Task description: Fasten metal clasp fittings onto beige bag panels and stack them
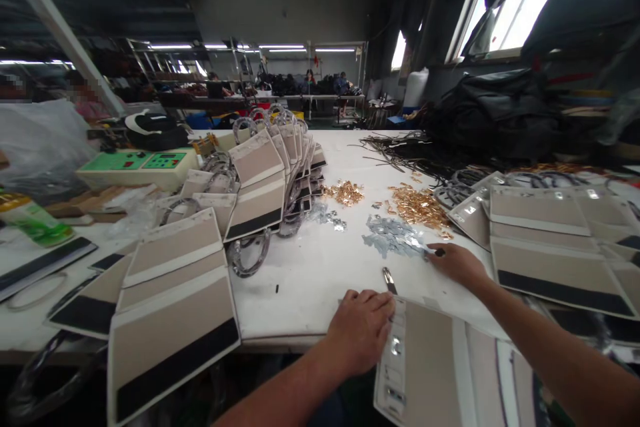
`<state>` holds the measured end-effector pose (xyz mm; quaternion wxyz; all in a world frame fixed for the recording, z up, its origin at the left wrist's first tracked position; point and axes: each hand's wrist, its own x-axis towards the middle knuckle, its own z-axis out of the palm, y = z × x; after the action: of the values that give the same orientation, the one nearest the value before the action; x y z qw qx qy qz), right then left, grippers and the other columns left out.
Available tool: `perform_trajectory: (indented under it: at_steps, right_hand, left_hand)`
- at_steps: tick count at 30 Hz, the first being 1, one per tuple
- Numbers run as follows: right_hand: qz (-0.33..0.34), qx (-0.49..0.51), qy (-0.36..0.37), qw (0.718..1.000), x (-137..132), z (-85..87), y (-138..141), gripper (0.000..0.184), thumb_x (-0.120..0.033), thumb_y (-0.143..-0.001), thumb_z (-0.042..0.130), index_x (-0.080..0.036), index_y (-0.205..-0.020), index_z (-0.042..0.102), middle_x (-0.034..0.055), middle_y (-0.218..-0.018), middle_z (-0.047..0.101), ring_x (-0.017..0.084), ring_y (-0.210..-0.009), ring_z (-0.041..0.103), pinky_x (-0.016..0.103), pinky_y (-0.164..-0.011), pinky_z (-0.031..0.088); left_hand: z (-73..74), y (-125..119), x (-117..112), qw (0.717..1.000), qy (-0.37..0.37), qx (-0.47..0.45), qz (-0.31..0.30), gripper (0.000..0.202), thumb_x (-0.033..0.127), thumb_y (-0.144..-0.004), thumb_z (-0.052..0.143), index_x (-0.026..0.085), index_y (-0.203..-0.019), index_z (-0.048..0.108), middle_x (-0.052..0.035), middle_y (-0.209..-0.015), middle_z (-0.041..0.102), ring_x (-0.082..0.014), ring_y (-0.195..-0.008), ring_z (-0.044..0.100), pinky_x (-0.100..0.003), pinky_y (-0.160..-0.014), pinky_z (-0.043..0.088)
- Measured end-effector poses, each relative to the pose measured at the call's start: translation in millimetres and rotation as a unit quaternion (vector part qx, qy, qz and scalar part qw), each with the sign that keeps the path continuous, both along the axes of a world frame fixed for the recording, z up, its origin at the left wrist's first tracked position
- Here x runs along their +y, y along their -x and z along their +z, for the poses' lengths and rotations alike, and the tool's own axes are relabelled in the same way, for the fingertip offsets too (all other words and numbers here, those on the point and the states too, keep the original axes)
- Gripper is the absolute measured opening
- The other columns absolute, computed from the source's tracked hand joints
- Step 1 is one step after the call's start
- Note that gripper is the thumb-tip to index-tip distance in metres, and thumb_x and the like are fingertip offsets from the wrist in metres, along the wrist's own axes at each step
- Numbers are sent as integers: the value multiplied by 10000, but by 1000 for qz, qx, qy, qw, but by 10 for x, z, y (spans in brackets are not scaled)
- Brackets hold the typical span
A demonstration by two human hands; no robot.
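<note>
While the left hand (pixel 361 330), fisted round a metal tool (pixel 389 279), rests on the beige panel (pixel 430 360), the right hand (pixel 457 263) touches the silver pieces (pixel 395 237) just left of its fingertips on the desk (pixel 310 280); I cannot tell its grip.

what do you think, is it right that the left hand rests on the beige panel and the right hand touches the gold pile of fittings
Not quite. In the head view the right hand touches the silver pile of fittings, not the gold pile beyond it. The left hand does rest on the beige panel.
</note>
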<state>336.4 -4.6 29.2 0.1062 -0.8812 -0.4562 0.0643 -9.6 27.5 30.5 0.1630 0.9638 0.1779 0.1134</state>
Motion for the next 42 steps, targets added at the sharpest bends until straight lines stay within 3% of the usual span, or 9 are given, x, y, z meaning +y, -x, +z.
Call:
perform_trajectory:
  at_steps: [3, 7, 13, 16, 21, 27, 31, 36, 42]
  right_hand:
    - [2, 12, 9, 1000, 51, -63, -78, 321, -414, -911, 634, -298, -1096, 869, 85, -1063, 815, 289, -921, 736, 332, -734, 498]
    - [-2, 26, 9, 1000, 48, -92, -97, 301, -407, -885, 641, -290, -1048, 865, 79, -1069, 808, 286, -926, 716, 332, -729, 473]
    - [15, 69, -15, 997, 7, 83, -14, 282, -393, -884, 621, -219, -941, 835, 109, -996, 801, 285, -899, 714, 347, -759, 491]
    - [69, 140, -19, 988, -120, 282, 205, 326, -436, -913, 593, -216, -986, 823, 64, -850, 786, 217, -748, 704, 302, -705, 502]
    - [176, 304, 41, 935, -382, 511, 826, 365, -461, -846, 654, -202, -1040, 822, 20, -698, 726, 180, -583, 618, 282, -578, 454]
    - [165, 336, 63, 925, -445, 377, 1189, 326, -384, -791, 638, -164, -944, 824, 24, -636, 692, 173, -532, 569, 286, -542, 422]
    - [164, 315, 58, 933, -420, 317, 1201, 319, -389, -793, 610, -185, -920, 820, 33, -672, 720, 204, -573, 608, 306, -574, 443]
    - [189, 232, 34, 954, -411, 236, 1190, 229, -367, -815, 618, -237, -872, 798, 48, -869, 800, 271, -846, 724, 330, -763, 494]
    - [175, 134, 16, 975, -500, 44, 1181, 177, -385, -874, 635, -263, -882, 764, 58, -881, 785, 286, -852, 721, 354, -776, 476]
  left_hand:
    - [-5, -12, 5, 1000, 7, 2, 1, 438, 366, -1085, 507, 294, -1516, 543, -10, -1578, 590, -237, -1352, 563, -472, -1068, 447]
    - [-20, -41, 13, 999, 30, -8, 7, 423, 365, -1078, 525, 298, -1494, 566, 3, -1571, 598, -241, -1350, 561, -482, -1063, 438]
    - [-16, -48, 20, 998, 53, -11, 8, 437, 352, -1055, 558, 290, -1486, 583, 5, -1573, 596, -244, -1354, 562, -491, -1052, 445]
    - [-20, -47, 21, 998, 64, -9, 10, 453, 355, -1047, 565, 285, -1494, 578, -6, -1570, 599, -251, -1362, 562, -492, -1052, 445]
    - [-31, -62, 29, 997, 66, -22, 11, 468, 352, -1029, 584, 287, -1493, 572, -7, -1551, 617, -262, -1338, 582, -489, -1041, 449]
    - [1, -81, 36, 997, 67, -8, 23, 508, 356, -990, 621, 270, -1486, 554, -56, -1409, 704, -271, -1281, 624, -461, -1029, 473]
    - [11, -92, 47, 997, 67, 1, 38, 539, 376, -972, 641, 267, -1490, 544, -75, -1296, 735, -273, -1243, 645, -441, -1028, 475]
    - [36, -132, 47, 996, 76, -10, 43, 416, 361, -981, 644, 312, -1394, 645, -38, -1193, 764, -255, -1184, 657, -420, -992, 471]
    - [-4, -263, -28, 992, 83, -41, 81, 259, 370, -1015, 645, 345, -1250, 753, -1, -1095, 810, -254, -1074, 652, -426, -925, 451]
